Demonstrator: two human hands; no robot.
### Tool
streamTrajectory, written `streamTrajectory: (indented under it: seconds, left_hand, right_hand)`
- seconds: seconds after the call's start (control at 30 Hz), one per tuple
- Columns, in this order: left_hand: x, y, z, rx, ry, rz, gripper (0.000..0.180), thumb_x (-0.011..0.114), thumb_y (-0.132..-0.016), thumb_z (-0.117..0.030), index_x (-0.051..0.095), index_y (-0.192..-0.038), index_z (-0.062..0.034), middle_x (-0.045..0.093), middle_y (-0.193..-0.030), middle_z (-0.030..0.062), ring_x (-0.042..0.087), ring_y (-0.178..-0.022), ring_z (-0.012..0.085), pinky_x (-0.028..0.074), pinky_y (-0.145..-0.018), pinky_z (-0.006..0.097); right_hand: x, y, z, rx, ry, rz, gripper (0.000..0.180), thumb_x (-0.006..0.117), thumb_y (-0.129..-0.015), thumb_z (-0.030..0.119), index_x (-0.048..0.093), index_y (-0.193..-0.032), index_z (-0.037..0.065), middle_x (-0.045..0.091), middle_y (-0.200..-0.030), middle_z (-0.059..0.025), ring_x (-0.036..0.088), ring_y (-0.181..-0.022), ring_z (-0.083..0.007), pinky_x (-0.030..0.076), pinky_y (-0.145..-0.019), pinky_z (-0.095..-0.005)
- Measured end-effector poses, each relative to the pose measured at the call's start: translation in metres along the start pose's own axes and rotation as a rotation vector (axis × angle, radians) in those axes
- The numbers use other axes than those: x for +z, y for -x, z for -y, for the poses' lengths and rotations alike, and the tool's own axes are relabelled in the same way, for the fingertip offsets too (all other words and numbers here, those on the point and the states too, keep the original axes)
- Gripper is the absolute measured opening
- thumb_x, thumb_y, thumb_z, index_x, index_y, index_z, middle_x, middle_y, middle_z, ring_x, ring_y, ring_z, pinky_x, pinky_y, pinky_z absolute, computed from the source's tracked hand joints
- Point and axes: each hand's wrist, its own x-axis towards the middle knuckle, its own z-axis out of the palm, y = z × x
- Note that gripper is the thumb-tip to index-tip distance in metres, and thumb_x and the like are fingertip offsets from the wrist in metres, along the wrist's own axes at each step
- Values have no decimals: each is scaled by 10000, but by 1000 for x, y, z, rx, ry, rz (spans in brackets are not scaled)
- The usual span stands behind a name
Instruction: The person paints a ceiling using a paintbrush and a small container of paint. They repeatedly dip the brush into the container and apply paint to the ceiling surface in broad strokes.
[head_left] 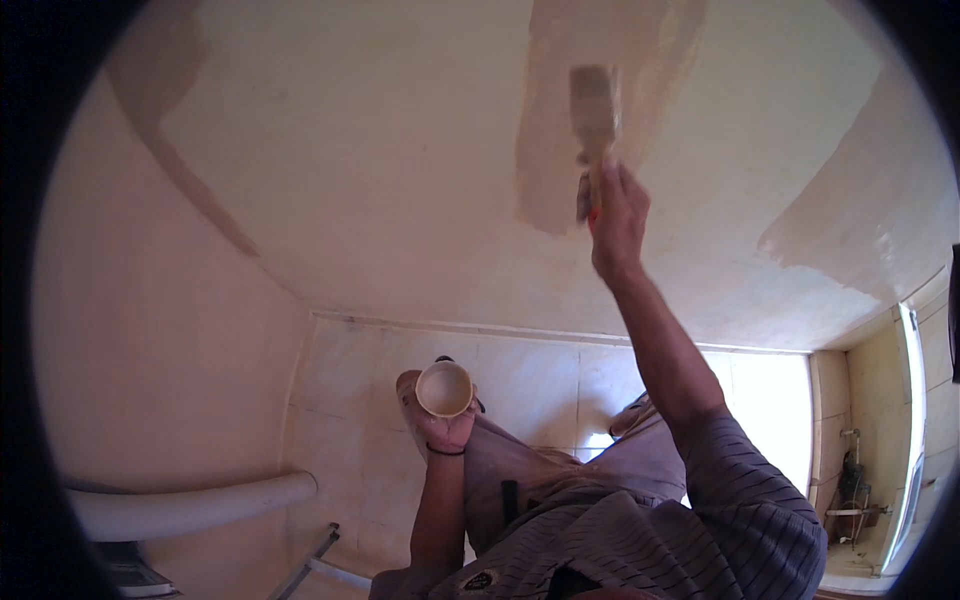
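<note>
Right hand (618, 215): is gripping the handle of one flat paintbrush (594, 110), bristles pressing the wall (380, 180) inside a darker wet patch (560, 130).
Left hand (440, 420): is clasping one small round cup (444, 388) low at the waist, mouth up.
Technique: long overlapping strokes likely are blending the patch edges best; the cup is best staying level.
Count: one brush, one cup, three darker patches, one white pipe (190, 505).
</note>
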Motion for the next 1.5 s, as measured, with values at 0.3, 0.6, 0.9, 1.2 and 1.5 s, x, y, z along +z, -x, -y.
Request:
streamTrajectory:
  seconds: [0.3,0.6,0.9,1.2,1.5]
  left_hand:
    - [12,-10,0,-14,25,17,712,557,-962,-612,539,-1378,-34,603,-1234,297,657,-1003,442,628,-728,452]
    - [23,-8,-1,-4,67,-32,709,513,-985,-606,570,-1324,13,625,-1207,314,667,-966,452,634,-728,476]
    - [26,-14,1,-14,65,-33,720,486,-990,-618,571,-1314,20,629,-1192,315,670,-947,456,633,-694,476]
    - [15,-10,1,-38,64,36,736,461,-1000,-642,543,-1359,-5,613,-1227,300,652,-1011,446,616,-742,470]
    - [4,-9,-1,-83,36,43,760,501,-977,-658,520,-1392,-21,592,-1265,294,627,-1055,442,600,-770,469]
  right_hand:
    - [64,-89,59,-74,6,144,278,581,-1039,256,560,-978,-14,587,-708,-92,539,-482,-164,411,-419,-300]
    - [31,-32,-47,308,0,177,255,565,-1041,247,583,-920,23,518,-618,-47,464,-418,-134,330,-361,-294]
    - [-19,14,-44,223,-15,68,309,571,-1055,276,649,-978,-13,521,-642,-40,516,-497,-123,379,-436,-275]
    - [-32,-58,42,-121,101,-47,306,566,-1069,299,539,-1025,-2,566,-717,-48,529,-519,-100,413,-428,-265]
    - [-71,-5,-80,356,123,11,452,507,-1074,460,553,-903,44,477,-623,-5,436,-412,-100,332,-358,-273]
